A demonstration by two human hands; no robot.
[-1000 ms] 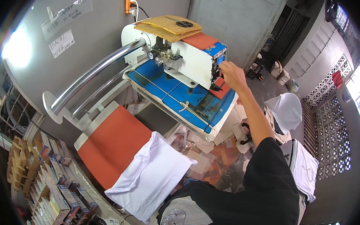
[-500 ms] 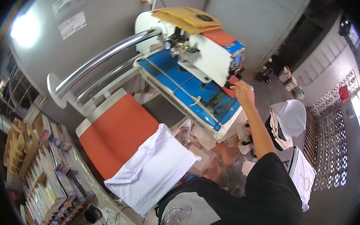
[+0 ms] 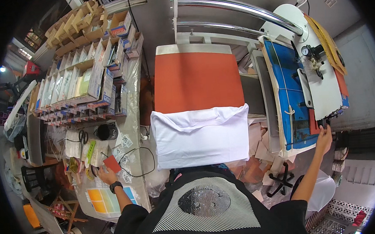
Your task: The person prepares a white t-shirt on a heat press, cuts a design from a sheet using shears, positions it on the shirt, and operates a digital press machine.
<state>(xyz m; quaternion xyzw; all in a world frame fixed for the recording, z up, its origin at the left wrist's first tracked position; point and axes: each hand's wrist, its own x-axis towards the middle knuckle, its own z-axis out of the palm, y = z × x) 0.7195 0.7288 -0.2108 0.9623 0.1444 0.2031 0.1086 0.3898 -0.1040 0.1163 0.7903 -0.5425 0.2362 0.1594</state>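
My right hand is stretched out to the right, its fingers closed on a small black handle at the front of the white heat press head. At the left table my left hand reaches down, fingers extended, next to a small red square piece and a dark roll; whether it touches either is too small to tell. A folded white T-shirt lies before me on the near part of the orange-red press pad.
The press head stands over a blue-covered platen tied with string. On the left table are divided boxes of packets, scissors, a black cup, a cable and a colour sheet. Cardboard pieces litter the floor.
My view has swung left, so the left table and my left hand now show. My right hand stays at the press handle. The white T-shirt still lies on the pad.
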